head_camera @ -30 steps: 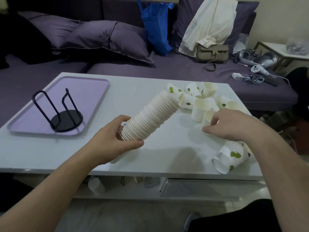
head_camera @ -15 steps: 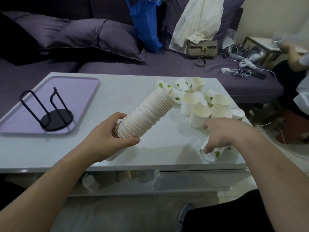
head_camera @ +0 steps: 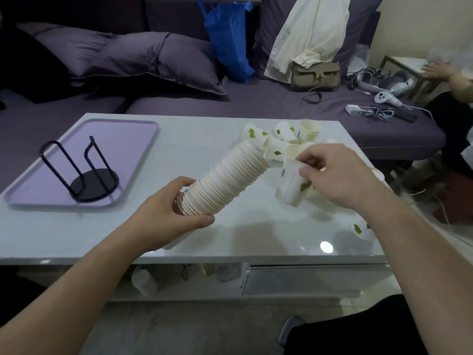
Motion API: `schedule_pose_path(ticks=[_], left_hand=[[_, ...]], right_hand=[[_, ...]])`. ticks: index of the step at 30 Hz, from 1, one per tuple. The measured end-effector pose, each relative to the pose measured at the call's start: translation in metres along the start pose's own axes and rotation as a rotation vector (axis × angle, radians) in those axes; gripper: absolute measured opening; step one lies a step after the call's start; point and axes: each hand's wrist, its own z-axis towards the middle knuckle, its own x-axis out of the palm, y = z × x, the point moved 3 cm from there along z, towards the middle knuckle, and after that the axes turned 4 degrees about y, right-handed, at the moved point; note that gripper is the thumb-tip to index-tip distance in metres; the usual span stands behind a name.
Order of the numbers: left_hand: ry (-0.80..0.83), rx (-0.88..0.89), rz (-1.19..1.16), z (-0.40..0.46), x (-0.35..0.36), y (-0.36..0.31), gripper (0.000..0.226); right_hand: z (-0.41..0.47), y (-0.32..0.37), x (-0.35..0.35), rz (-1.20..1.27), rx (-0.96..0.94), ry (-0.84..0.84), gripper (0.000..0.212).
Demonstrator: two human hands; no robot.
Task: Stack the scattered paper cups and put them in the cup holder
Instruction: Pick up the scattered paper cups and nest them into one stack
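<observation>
My left hand grips the lower end of a long stack of white paper cups, which tilts up and to the right above the table. My right hand holds a single white cup with green leaves in the air, just right of the stack's open end. Several loose cups lie scattered at the table's far right. One more cup lies on its side near the right front edge. The black wire cup holder stands unfilled on a purple tray at the left.
The white table stands in front of a purple sofa holding pillows, a blue bag, a tan handbag, a white garment and cables. Another person's hand shows at the far right. Bottles sit on the shelf under the table.
My right hand has lifted a leaf-printed cup off the table's right front and brought it up toward the stack's open end. The left hand and stack have stayed roughly in place.
</observation>
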Motion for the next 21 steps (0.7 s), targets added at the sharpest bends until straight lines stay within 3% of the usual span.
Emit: schedule_pose_path(ticks=[4,10,12,16,18,21], left_hand=[[0.015,-0.01,0.011,0.001,-0.002,0.006,0.061],[0.015,-0.016,0.028,0.003,-0.004,0.01,0.063],[0.019,-0.013,0.031,0.003,-0.003,0.011,0.063],[0.025,-0.005,0.039,0.002,0.0,0.007,0.062],[0.021,0.002,0.026,0.002,0.0,0.005,0.061],[0.017,0.014,0.02,0.001,0.001,0.001,0.061]], right_hand=[[0.003,0.01,0.001,0.3,-0.094,-0.239,0.02],[0.007,0.011,0.001,0.37,-0.098,-0.422,0.013],[0.008,0.012,0.001,0.485,-0.095,-0.405,0.013],[0.003,0.025,0.018,0.828,-0.055,-0.168,0.015],[0.001,0.029,0.03,0.865,-0.022,-0.079,0.016],[0.0,0.03,0.04,0.815,-0.012,-0.076,0.014]])
